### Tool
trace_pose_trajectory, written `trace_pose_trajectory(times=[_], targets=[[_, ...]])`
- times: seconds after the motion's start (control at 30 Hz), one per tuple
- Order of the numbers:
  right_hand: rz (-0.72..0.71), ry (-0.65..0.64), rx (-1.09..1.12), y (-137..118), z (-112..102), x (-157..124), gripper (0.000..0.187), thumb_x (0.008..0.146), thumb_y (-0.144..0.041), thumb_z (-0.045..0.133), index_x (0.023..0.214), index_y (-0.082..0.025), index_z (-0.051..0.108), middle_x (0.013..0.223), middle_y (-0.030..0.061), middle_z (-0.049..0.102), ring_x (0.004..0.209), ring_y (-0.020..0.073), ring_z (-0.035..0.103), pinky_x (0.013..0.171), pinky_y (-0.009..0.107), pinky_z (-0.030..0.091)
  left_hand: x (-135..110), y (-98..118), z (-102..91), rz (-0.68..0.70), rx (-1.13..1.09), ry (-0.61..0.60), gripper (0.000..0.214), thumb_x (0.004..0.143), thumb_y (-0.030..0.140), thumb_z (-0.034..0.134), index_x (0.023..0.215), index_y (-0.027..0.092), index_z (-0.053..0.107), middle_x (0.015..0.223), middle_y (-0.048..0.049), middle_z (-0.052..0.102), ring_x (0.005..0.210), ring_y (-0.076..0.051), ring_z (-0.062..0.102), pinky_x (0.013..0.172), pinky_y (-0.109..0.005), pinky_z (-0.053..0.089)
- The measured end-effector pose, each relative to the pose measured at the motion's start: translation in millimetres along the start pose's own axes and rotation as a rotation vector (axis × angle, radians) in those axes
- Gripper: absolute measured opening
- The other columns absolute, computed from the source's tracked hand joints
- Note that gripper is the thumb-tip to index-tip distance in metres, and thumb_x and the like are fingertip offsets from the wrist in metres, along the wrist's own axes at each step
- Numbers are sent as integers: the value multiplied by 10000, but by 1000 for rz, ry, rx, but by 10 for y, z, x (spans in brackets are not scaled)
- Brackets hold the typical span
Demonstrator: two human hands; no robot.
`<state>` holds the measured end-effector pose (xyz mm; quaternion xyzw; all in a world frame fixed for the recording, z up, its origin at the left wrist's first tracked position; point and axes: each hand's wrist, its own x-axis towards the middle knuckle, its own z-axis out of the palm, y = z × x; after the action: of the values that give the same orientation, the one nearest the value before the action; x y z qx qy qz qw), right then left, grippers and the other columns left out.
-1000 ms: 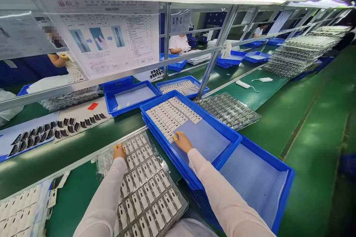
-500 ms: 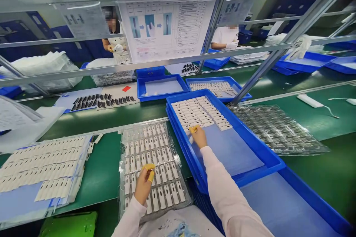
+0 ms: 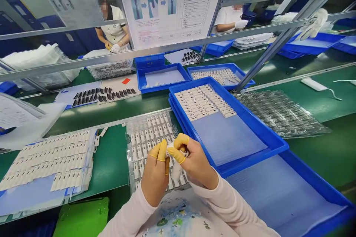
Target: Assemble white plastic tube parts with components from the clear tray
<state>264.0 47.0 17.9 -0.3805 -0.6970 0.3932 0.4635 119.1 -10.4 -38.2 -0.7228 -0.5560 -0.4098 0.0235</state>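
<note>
While working close to the chest, held a small white piece (image 3: 176, 170) shut between both hands, just above the near end of the clear blister tray (image 3: 136, 123). Closed the left hand (image 3: 155, 177) on it from the left, with yellow-capped fingertips (image 3: 162, 149) pressed to its upper end. Closed the right hand (image 3: 197, 164) on it from the other side, with a capped forefinger hooked over the top. Hid most of the piece that way, and so could not make out its exact shape or facing. Held it well apart from the rows of white parts (image 3: 205, 102) at the far end of the blue tray (image 3: 250, 113), just to the right.

Looked to need a light, even pinch through the caps alone, never through bare skin. Seemed best done low over the blister tray, so as to lose nothing onto the green bench (image 3: 111, 163) on a slip. Called for steady wrists and small finger turns, with sleeves clear of the loaded pockets beneath.
</note>
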Motion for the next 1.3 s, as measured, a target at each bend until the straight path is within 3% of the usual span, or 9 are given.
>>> trace_pose_trajectory(times=[0.13,0.3,0.43,0.67,0.83,0.93,1.07,1.17,1.3], targets=[[34,-83,209,-11,-41,-13,292,877,-452,709,777,-207,586,688,-32,532,585,101,469,546,236,404,1,49,-291,-167,-284,-172,548,990,162,502,1506,304,384,1292,-132,637,1172,-251,652,974,-424,575],[47,65,588,-3,1,-42,282,859,-409,748,796,-219,549,690,-45,519,524,80,475,500,223,410,109,182,-525,-517,-1147,-555,433,1015,363,492,1433,253,461,1254,-132,687,1093,-227,700,951,-389,580],[41,121,605,-38,71,-37,273,869,-399,737,808,-223,538,667,-44,516,538,96,476,509,238,417,166,276,-513,-620,-1398,-552,464,991,389,550,1434,275,475,1323,-123,655,1149,-231,671,997,-395,541],[-90,107,562,-36,99,17,200,913,-348,687,830,-233,546,731,-20,534,684,138,513,651,294,458,163,338,-496,-727,-1523,-584,442,936,389,644,1359,290,564,1349,-124,624,990,-228,729,873,-388,589],[-186,128,508,-42,138,9,168,940,-303,646,826,-236,542,720,-22,502,693,145,495,683,314,449,99,342,-464,-783,-1561,-565,500,871,386,732,1327,267,565,1177,-107,704,934,-229,739,827,-370,596],[-245,121,412,-1,114,-17,113,943,-349,636,929,-253,579,793,-3,527,752,166,530,729,342,479,48,330,-456,-723,-1474,-506,455,875,371,729,1292,259,584,1126,-92,719,938,-217,730,819,-343,596],[-376,-21,203,31,25,-80,454,862,-542,700,1218,-276,609,1035,59,557,953,220,552,853,397,513,-24,288,-473,-515,-1149,-342,344,939,320,642,1276,270,600,1099,-74,716,974,-204,698,893,-347,575],[-464,-165,147,-6,-25,-137,475,891,-494,690,1317,-303,601,984,48,556,879,196,541,767,344,530,-61,248,-483,-263,-956,-228,394,956,302,603,1347,284,554,1168,-101,698,1048,-238,679,925,-378,562],[-570,-194,198,-62,-29,-183,485,911,-466,675,1358,-300,592,894,29,499,820,179,528,716,317,514,-94,223,-476,-9,-847,-173,435,952,232,584,1382,263,526,1187,-122,705,1087,-248,680,918,-367,561]])
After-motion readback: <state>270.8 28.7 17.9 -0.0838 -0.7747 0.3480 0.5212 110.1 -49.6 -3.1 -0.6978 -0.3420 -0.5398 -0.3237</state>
